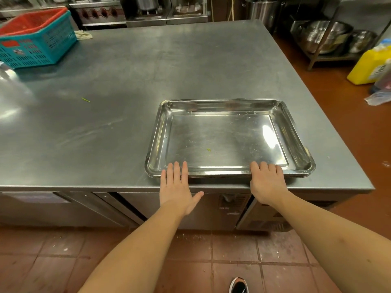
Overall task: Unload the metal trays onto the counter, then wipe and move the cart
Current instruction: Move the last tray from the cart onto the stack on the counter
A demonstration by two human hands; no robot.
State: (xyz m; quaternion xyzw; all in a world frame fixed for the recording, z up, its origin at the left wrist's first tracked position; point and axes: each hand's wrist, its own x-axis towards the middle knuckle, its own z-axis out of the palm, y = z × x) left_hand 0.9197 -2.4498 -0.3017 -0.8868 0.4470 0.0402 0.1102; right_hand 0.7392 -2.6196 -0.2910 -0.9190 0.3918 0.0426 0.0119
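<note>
Head view: the trays (228, 140) lie stacked on the counter (127, 81) just beyond both hands. Their near rim sits close to the counter's front edge, so a backward tug or an uneven push could skew the stack or drag it off toward the floor. The left hand (176, 187) lies flat and released, straight fingers touching the rim, thumb spread below the edge. The right hand (267, 182) curls its fingers over the rim, grasping it; its thumb is hidden.
</note>
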